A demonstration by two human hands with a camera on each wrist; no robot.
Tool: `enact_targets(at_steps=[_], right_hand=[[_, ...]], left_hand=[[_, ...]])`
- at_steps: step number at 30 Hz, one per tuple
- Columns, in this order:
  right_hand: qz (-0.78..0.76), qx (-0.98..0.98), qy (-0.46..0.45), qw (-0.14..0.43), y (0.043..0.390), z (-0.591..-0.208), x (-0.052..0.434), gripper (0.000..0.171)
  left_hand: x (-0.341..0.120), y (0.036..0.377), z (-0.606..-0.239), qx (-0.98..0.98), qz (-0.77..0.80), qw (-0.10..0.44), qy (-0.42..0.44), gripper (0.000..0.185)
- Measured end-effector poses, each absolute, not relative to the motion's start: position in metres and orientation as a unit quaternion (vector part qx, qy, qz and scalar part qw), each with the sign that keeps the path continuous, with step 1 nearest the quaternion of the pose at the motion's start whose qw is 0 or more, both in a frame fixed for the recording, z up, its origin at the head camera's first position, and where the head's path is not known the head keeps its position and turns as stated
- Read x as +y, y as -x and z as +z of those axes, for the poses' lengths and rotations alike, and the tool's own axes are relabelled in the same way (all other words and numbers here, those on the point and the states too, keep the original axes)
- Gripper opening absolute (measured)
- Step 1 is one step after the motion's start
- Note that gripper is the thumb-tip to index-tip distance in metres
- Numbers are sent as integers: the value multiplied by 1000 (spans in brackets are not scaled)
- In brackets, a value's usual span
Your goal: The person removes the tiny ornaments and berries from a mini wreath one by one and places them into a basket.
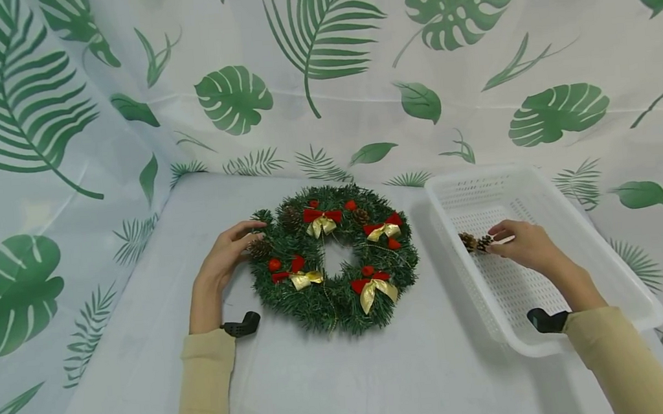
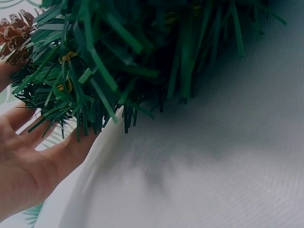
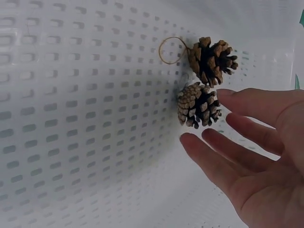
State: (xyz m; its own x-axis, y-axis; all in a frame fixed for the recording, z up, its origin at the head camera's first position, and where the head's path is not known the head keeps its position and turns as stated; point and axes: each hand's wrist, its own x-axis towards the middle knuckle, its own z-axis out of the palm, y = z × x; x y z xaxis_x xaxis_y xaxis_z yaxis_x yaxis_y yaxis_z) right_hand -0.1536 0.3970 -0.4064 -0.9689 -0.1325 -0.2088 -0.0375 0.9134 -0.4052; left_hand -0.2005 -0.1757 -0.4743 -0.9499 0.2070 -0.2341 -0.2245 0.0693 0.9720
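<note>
Table point(image 1: 333, 376) under white cloth, leaf-print backdrop behind. Christmas wreath point(image 1: 335, 258) flat at centre, red and gold bows on it. White perforated basket point(image 1: 539, 177) to its right. Two pine cones point(image 3: 204, 83) side by side on basket floor, upper one with a string loop. Left hand point(image 1: 224, 257) relaxed, fingertips at wreath's left edge near a mounted cone. Right hand point(image 3: 247, 156) spread, fingers straight, just beside lower cone, nothing pinched. Best: steady wreath, lift cone by body, mind string. No brands, labels or writing readable.
</note>
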Motion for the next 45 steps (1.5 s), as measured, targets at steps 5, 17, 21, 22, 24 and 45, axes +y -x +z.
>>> enact_targets(at_steps=[5,17,21,22,24,45], right_hand=[[-195,973,60,105,150,-401,394,44],[-199,975,64,82,136,-387,386,43],[-202,975,68,67,132,-384,383,43],[-201,975,70,62,131,-382,382,43],[-199,976,74,53,129,-380,380,43],[-222,969,103,-8,96,-349,335,37]], left_hand=[[-177,201,-475,715,681,157,9,43],[-174,200,-474,716,680,157,10,41],[-174,201,-475,718,678,156,9,41],[-174,201,-475,718,678,156,8,41],[-173,201,-476,718,678,157,10,40],[-176,200,-475,718,678,159,5,45]])
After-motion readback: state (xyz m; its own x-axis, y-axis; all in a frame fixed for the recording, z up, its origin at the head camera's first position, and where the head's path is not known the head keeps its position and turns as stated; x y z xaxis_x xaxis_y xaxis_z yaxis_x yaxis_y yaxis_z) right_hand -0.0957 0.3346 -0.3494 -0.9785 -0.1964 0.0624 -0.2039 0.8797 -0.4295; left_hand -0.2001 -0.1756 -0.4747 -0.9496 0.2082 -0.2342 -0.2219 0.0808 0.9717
